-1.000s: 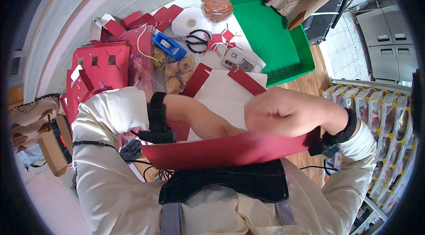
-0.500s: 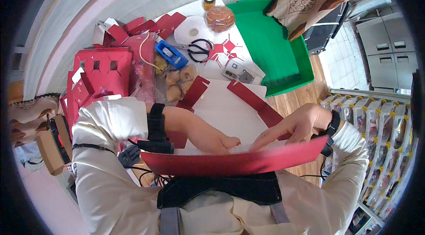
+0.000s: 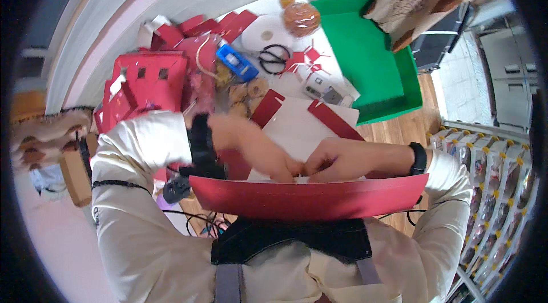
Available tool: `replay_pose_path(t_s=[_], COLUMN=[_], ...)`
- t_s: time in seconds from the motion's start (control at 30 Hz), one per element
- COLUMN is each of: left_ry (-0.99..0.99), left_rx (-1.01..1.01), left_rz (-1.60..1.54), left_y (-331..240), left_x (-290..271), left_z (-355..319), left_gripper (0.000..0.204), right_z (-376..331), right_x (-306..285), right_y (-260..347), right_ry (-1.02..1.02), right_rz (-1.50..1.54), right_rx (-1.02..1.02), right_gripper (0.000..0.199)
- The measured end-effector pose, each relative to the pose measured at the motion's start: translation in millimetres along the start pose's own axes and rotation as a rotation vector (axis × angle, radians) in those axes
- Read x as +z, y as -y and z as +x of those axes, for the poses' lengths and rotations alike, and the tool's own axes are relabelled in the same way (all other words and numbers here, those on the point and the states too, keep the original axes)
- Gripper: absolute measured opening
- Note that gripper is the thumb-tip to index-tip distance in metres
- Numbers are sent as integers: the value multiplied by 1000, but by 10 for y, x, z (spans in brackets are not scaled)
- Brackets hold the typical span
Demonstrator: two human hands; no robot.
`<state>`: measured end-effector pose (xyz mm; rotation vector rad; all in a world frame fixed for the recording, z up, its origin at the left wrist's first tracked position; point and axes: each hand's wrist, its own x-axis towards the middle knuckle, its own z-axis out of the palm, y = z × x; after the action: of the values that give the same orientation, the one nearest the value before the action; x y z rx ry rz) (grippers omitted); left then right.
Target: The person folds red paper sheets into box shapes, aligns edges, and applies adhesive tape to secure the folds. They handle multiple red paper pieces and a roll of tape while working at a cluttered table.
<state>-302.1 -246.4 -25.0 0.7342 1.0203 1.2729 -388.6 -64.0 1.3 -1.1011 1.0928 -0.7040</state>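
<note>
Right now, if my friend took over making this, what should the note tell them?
Left hand: fingers down on the white sheet, beside the right hand.
Right hand: fingers curled, pressing the same sheet just behind the raised red flap. Whether either hand pinches anything is hidden by that flap.
Things: red strips edge the sheet's far sides; scissors, blue tape dispenser and white roll lie beyond; a red cut-out box sits left.
Done: near flap stands up.
Left: cannot tell how firmly the flap is fixed; check it.
</note>
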Motion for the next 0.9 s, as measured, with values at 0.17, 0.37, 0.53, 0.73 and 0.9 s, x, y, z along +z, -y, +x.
replay_pose_path(t_s=[0.17,0.37,0.53,0.73,0.9], left_ry=[-747,-1906,-1945,-1907,-2020], left_rx=[33,243,327,520,571], left_rz=[23,818,512,704,720], left_y=[49,598,1105,1152,986], left_x=[87,1747,2045,1606,1530], left_z=[-1185,-939,-55,-126,-17], left_gripper=[58,88,113,80,50], right_z=[-131,-147,-50,-100,-180], right_x=[52,-12,1,99,53], right_y=[-9,18,131,100,264], right_ry=[32,48,86,34,-69], right_rz=[118,171,229,463,306], right_rx=[5,-20,13,172,62], right_gripper=[26,27,26,12,17])
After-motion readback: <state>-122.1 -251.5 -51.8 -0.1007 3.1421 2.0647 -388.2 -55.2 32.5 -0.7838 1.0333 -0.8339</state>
